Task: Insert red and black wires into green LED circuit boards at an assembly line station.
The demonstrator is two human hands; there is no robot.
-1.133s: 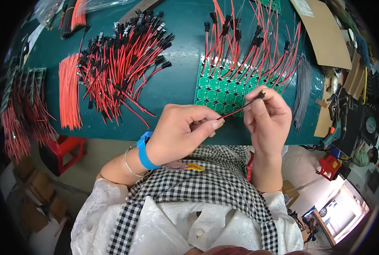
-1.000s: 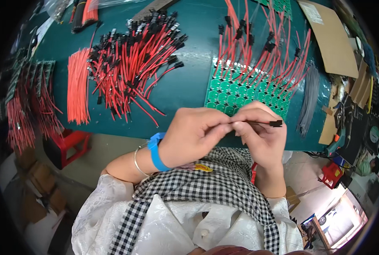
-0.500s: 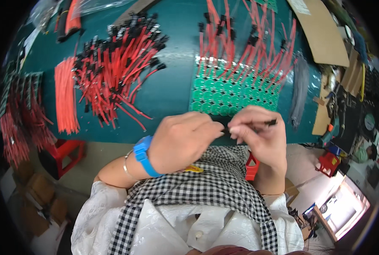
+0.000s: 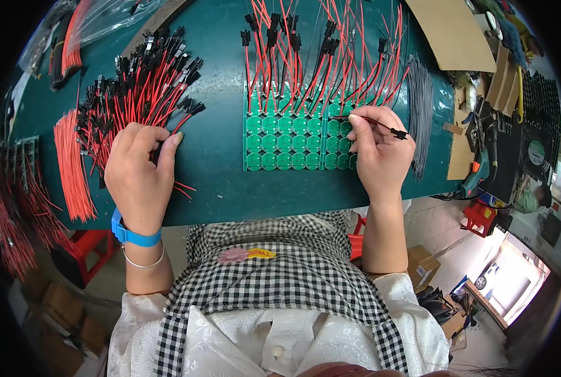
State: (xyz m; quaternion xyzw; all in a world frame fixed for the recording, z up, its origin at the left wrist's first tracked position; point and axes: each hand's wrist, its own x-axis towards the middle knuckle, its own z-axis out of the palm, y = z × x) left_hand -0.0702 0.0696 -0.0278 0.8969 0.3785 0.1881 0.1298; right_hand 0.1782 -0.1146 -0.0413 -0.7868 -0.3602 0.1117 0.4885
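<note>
My right hand (image 4: pixel 384 147) is closed in a pinch on a short red-and-black connector cable (image 4: pixel 381 124). Its black plug hangs out past the knuckles, and the wire end points left over the green circuit board panel (image 4: pixel 285 143). Rows of round boards make up this panel, and red and black leads with plugs rise from its far rows. On the left, my left hand (image 4: pixel 139 173) rests on a heap of similar connector cables (image 4: pixel 136 94). Thumb and forefinger close around the wires of one cable (image 4: pixel 181 122) at the heap's right side; the other fingers are curled.
A bundle of orange-red wires (image 4: pixel 73 166) lies left of the heap, and grey wires (image 4: pixel 420 119) lie right of the panel. Cardboard (image 4: pixel 453 34) covers the far right. More wired boards (image 4: pixel 19 195) sit at the left edge. A red stool (image 4: pixel 92 251) stands below.
My hands, close together at the table's front edge before, are now apart. The left has gone to the cable heap, the right over the panel with its cable. The whole view has shifted slightly.
</note>
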